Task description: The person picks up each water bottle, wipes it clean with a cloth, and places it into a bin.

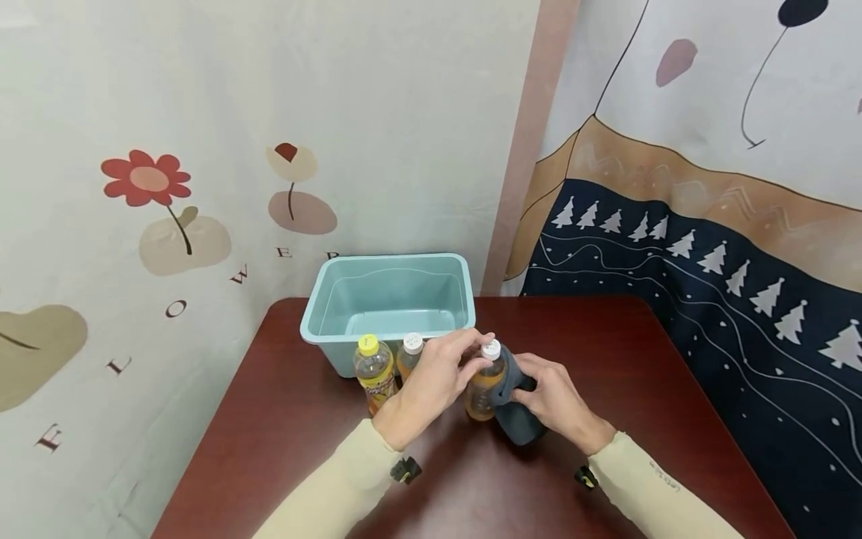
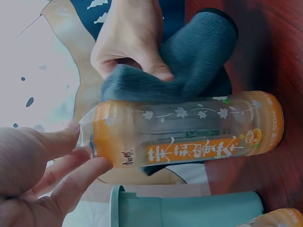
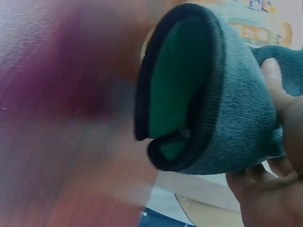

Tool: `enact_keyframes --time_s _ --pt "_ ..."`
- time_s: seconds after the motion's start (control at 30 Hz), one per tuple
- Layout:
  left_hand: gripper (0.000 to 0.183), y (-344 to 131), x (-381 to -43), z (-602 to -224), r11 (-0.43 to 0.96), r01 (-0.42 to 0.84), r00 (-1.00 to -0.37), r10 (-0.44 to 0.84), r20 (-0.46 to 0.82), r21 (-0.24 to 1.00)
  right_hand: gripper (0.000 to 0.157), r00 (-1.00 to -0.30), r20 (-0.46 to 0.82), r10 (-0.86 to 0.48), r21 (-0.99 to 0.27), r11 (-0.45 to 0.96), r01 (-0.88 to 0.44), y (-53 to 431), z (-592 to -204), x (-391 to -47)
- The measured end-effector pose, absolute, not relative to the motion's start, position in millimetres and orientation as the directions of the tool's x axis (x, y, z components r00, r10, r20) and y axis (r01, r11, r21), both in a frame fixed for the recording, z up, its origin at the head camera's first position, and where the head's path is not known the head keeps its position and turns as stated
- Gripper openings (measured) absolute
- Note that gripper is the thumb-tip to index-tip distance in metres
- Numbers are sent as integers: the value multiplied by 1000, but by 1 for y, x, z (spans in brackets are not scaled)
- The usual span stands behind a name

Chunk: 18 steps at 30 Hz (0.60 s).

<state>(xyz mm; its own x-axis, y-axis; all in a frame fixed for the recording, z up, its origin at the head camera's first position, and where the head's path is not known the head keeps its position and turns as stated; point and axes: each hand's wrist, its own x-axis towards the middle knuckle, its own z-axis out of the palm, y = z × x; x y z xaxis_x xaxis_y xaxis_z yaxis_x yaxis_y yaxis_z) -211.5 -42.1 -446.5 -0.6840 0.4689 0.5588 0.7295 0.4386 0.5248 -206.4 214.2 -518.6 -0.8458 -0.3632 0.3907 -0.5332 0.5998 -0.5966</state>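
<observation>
My left hand [image 1: 429, 383] holds a clear plastic drink bottle [image 1: 480, 395] by its neck, just under the white cap [image 1: 491, 349]. The bottle stands upright with orange liquid and an orange printed label [image 2: 194, 149]. On its right side, my right hand [image 1: 557, 397] grips a folded dark grey-green cloth [image 1: 520, 424] with a black edge. The cloth lies against the bottle's side in the left wrist view, and its lower end hangs in a loose fold in the right wrist view. Part of the bottle is hidden behind cloth and fingers.
A light blue plastic bin [image 1: 389, 344] stands at the back of the dark red table [image 1: 269, 464]. In front of it are a yellow-capped bottle [image 1: 374, 370] and a white-capped bottle [image 1: 411, 349], partly behind my left hand. Printed curtains [image 1: 404, 112] hang behind.
</observation>
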Motion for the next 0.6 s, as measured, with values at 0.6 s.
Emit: enact_keyframes --time_s 0.6 --pt "22 -40 -206 -447 493 724 -688 472 551 482 48 -818 193 -542 -335 747 -574 212 -559 -213"
